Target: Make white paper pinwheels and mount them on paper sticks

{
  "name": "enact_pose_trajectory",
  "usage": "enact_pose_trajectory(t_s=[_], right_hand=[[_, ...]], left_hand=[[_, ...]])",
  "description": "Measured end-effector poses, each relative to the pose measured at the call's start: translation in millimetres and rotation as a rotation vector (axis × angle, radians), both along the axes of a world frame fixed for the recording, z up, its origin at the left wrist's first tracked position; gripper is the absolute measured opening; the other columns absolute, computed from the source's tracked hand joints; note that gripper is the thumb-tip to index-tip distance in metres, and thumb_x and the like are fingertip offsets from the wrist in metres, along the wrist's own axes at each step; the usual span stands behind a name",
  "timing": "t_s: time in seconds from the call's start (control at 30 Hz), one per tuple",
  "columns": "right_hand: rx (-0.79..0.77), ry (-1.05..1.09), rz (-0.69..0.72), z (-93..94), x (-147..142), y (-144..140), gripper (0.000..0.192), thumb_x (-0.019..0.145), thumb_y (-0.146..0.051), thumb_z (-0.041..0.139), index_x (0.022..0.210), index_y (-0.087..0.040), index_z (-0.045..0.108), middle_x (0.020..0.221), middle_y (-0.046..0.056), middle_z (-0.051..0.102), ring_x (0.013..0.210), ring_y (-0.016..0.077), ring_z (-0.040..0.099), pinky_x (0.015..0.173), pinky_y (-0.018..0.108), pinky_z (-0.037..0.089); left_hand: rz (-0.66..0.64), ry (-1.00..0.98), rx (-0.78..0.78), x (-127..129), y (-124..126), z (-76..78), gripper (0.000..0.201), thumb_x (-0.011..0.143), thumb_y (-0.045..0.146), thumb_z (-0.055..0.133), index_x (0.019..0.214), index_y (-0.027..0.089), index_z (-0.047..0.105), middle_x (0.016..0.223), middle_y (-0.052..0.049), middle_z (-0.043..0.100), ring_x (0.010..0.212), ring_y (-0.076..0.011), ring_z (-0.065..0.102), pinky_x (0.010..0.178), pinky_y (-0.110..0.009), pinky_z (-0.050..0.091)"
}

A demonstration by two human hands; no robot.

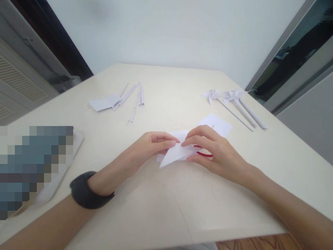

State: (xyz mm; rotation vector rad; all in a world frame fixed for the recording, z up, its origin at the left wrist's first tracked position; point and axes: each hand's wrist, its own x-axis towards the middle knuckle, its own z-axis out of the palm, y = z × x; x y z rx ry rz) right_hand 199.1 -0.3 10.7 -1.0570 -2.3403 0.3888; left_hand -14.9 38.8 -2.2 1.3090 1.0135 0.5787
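Paper (177,152) lies folded into a triangle near the table (161,208) middle, pinched at its top edge by left hand (145,147) and right hand (210,149), red scissors (204,153) beneath; finished pinwheels (229,99) lie far right, strips (132,97) far left, so more folding seems left

Cream bench (161,215). Far left: loose paper strips (135,99) beside a flat paper sheet (104,102), touching at its right edge. Far right: paper pinwheels (234,100) on rolled sticks, lying side by side. Right of centre: white paper square (218,124), flat. Near left edge: pixelated object, identity unreadable.
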Motion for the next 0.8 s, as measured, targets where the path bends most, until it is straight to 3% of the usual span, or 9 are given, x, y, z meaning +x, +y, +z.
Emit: enact_pose_trajectory(t_s=[0.17,0.43,0.63,0.8], right_hand=[[-0.125,0.042,-0.010,-3.3,-3.6,0.3,0.011,0.086,-0.021,0.054,0.091,-0.021,0.064,0.094,0.003,0.059,0.084,0.0138,0.054,0.073,0.027,0.045],[-0.375,0.109,-0.012,0.4,-0.4,4.7,0.009,0.084,-0.022,0.056,0.085,-0.020,0.064,0.084,0.001,0.062,0.075,0.0120,0.056,0.072,0.027,0.045],[-0.298,0.140,-0.110,2.9,-2.5,2.6,0.009,0.084,-0.019,0.051,0.078,-0.018,0.059,0.077,0.000,0.062,0.069,0.0111,0.054,0.063,0.024,0.041],[-0.301,0.153,-0.204,3.7,-1.5,2.7,0.012,0.086,-0.024,0.049,0.079,-0.019,0.057,0.071,-0.001,0.060,0.063,0.0100,0.050,0.057,0.024,0.037]], left_hand=[[-0.039,0.046,0.010,-1.1,0.6,-2.8,0.021,0.077,0.036,0.064,0.091,0.023,0.071,0.080,-0.002,0.070,0.069,-0.0152,0.060,0.060,-0.024,0.045],[-0.129,0.069,0.038,0.6,0.1,2.7,0.020,0.080,0.038,0.060,0.085,0.024,0.073,0.079,-0.002,0.069,0.070,-0.0152,0.059,0.064,-0.023,0.045],[-0.229,0.076,0.019,3.3,-1.3,4.2,0.024,0.084,0.036,0.053,0.084,0.023,0.073,0.079,-0.003,0.070,0.072,-0.0169,0.062,0.063,-0.023,0.046],[-0.263,0.018,0.085,1.0,-1.3,-0.4,0.021,0.086,0.029,0.051,0.090,0.027,0.072,0.094,-0.001,0.071,0.091,-0.0165,0.062,0.077,-0.020,0.047]])
